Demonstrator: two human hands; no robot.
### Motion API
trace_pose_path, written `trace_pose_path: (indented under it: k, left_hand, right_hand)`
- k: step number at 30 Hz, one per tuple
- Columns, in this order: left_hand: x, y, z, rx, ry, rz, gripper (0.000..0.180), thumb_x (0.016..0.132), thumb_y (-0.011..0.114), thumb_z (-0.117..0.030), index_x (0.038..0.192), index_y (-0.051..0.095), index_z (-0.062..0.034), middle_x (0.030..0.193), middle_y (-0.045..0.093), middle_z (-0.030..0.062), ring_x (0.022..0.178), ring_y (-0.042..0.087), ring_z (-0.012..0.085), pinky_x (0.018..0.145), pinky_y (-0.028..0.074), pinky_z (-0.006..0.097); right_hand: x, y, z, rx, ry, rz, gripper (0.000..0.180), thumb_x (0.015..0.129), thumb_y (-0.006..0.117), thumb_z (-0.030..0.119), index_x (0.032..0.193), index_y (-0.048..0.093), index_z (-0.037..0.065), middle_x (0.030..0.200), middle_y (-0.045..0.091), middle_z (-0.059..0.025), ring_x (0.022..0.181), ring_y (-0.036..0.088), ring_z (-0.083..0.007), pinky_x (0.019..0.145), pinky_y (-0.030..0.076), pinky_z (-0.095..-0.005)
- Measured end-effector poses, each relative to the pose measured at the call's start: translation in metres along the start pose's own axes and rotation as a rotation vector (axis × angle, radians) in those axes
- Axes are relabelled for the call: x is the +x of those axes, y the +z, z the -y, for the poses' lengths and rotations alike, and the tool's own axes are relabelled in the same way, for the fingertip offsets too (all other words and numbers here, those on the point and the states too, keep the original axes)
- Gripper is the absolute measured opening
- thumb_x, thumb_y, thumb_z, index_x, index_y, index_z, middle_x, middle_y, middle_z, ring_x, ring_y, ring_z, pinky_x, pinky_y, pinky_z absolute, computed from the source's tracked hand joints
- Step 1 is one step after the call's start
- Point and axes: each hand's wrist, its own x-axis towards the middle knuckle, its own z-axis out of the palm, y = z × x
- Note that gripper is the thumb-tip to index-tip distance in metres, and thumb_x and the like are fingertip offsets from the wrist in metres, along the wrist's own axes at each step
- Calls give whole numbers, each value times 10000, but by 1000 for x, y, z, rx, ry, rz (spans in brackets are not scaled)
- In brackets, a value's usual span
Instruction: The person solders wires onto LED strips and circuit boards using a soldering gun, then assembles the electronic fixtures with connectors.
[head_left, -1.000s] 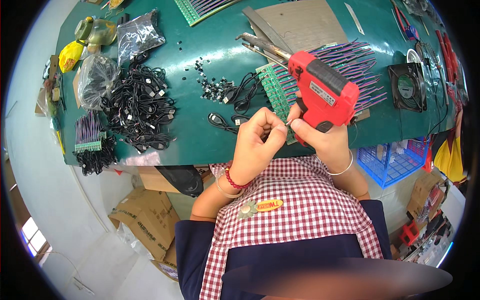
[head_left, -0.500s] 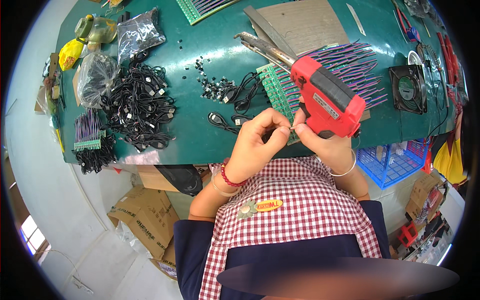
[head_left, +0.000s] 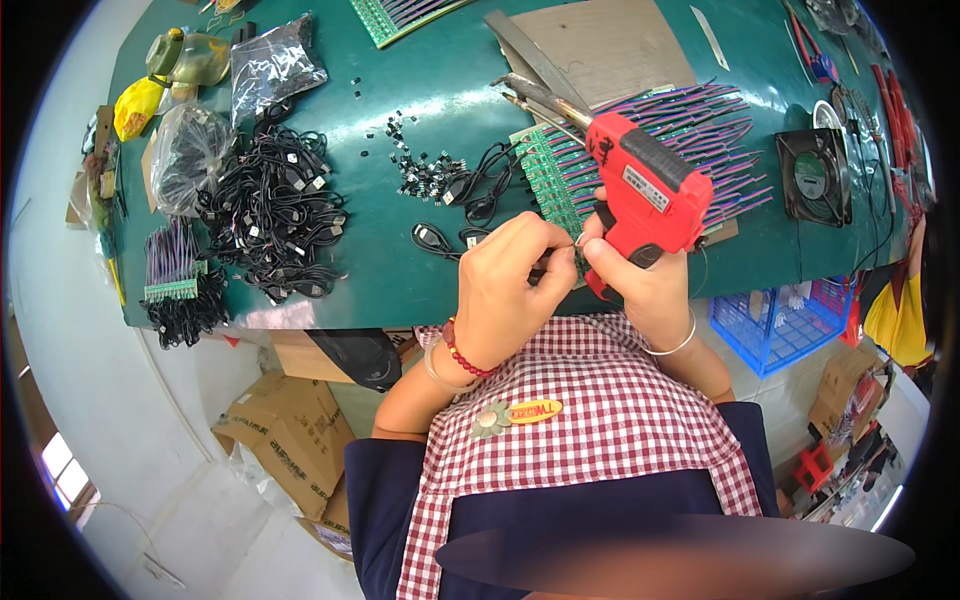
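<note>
A red and black soldering gun (head_left: 655, 190) rests in my right hand (head_left: 645, 295), its metal tip angled toward the far left. My right thumb and forefinger also meet at a thin wire end. Close beside them, my left hand (head_left: 505, 285) is closed in a pinch on a thin cable, mostly hidden by its fingers. Just beyond my fingertips lies a green circuit board panel (head_left: 550, 175), with rows of purple, black and pink wires (head_left: 690, 135) fanning to the right. Black USB cables (head_left: 480, 205) lie left of the panel.
A tangled heap of black cables (head_left: 275, 215) covers the left of the green table (head_left: 400, 290). Small black connectors (head_left: 430, 178) lie scattered mid-table. A fan (head_left: 810, 175) stands at right, above a blue crate (head_left: 765, 335). Bags (head_left: 280, 70) sit far left.
My right hand has shifted slightly left and turned the soldering gun, so its tip sits a little further right and lower. The left hand has rotated slightly, still pinching near the right fingertips.
</note>
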Motion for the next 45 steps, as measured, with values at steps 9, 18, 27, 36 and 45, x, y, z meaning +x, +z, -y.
trace_pose_path:
  k: [9, 18, 27, 36, 45]
  left_hand:
    - [18, -8, 14, 257, 97, -127, 116, 681, 640, 13, 753, 570, -45, 665, 536, 63, 590, 544, 224, 515, 439, 327]
    - [55, -7, 40, 571, 208, -102, 76, 689, 642, -22, 727, 583, -53, 914, 585, 24, 732, 559, 202, 562, 465, 324]
    - [63, -2, 43, 695, 201, -30, 62, 699, 631, -42, 698, 569, -40, 897, 580, 19, 757, 566, 197, 567, 494, 319]
    - [66, -1, 40, 710, 167, 0, 59, 694, 623, -36, 676, 567, -30, 883, 565, 22, 764, 573, 189, 577, 501, 316]
    - [65, 0, 41, 703, 167, -20, 60, 687, 620, -34, 670, 563, -25, 878, 570, 22, 764, 576, 186, 584, 503, 309]
  right_hand:
    - [-1, -14, 1, -46, -52, -142, 425, 761, 628, -22, 1160, 481, -25, 834, 595, -46, 742, 568, -116, 656, 460, -234]
    - [-31, -63, -15, 32, 25, -158, 337, 816, 559, 51, 1131, 489, -46, 623, 519, -60, 518, 489, -115, 504, 405, -239]
    - [-40, -70, -37, 48, 53, -132, 254, 791, 642, 16, 1037, 585, -10, 707, 566, -5, 566, 515, -66, 514, 404, -216]
    - [-42, -68, -41, -190, 24, -170, 214, 782, 689, 92, 967, 613, 15, 813, 602, -1, 714, 556, -81, 632, 452, -244]
    - [-48, -69, -47, -170, 49, -196, 244, 786, 694, 85, 1002, 607, 10, 847, 601, 0, 731, 550, -74, 637, 454, -237]
